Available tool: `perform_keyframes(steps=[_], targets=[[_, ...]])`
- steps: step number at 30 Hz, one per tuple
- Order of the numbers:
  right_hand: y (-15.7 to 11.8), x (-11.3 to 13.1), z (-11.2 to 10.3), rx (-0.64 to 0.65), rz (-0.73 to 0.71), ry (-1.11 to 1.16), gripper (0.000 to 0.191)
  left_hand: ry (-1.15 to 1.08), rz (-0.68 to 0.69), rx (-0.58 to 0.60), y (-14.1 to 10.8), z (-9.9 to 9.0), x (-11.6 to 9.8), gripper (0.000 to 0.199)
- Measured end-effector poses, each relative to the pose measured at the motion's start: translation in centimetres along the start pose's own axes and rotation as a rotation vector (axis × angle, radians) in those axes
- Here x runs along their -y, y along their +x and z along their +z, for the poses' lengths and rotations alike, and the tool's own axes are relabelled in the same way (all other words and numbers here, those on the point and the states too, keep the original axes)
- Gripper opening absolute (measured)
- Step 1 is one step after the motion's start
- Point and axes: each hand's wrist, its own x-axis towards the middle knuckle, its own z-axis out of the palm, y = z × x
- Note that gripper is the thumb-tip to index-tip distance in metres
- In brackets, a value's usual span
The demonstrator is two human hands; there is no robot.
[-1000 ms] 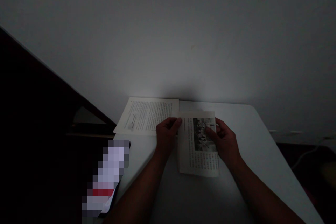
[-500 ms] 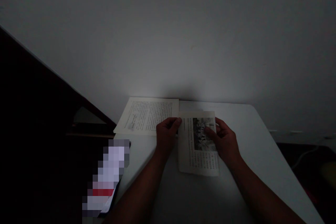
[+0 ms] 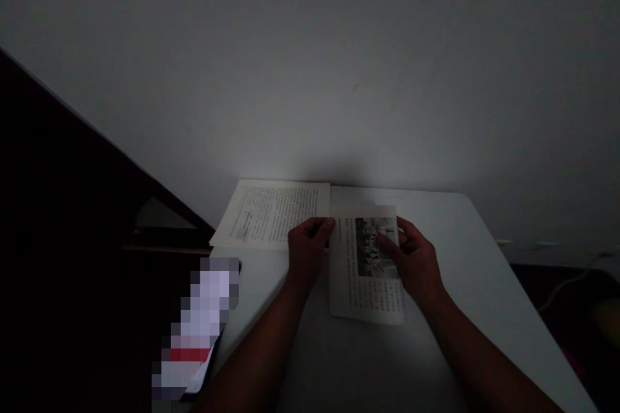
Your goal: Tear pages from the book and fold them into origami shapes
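Note:
A printed page [image 3: 367, 300] with a dark photo in its upper right part is held above the white table [image 3: 465, 239]. My left hand [image 3: 310, 248] pinches its upper left edge between thumb and fingers. On the right side my right hand [image 3: 414, 258] grips the page, its thumb over the photo and its fingers behind. Another printed sheet [image 3: 276, 210] lies flat at the table's back left, close to my left hand and partly hidden by it.
A phone-like device [image 3: 203, 322], its screen blurred into blocks, lies at the table's left edge. A pale wall [image 3: 339, 64] rises behind the table. Dark areas flank the table, with a thin cable [image 3: 564, 285] at the right.

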Motion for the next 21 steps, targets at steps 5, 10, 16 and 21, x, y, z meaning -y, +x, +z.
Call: perform_keyframes(steps=[5, 10, 16, 21], targets=[[0.02, -0.16, -0.10, -0.001, -0.007, -0.008, 0.053, -0.005, -0.003, 0.002, 0.10, -0.09, 0.13, 0.024], [0.07, -0.20, -0.10, -0.007, -0.003, 0.005, 0.053, 0.005, 0.006, 0.001, 0.15, -0.12, 0.28, 0.024], [0.10, -0.22, -0.06, -0.014, -0.001, 0.013, 0.055, -0.003, 0.003, 0.002, 0.15, -0.11, 0.37, 0.024], [0.09, -0.19, -0.06, -0.013, 0.015, 0.026, 0.056, 0.012, 0.006, 0.001, 0.11, -0.08, 0.17, 0.025]])
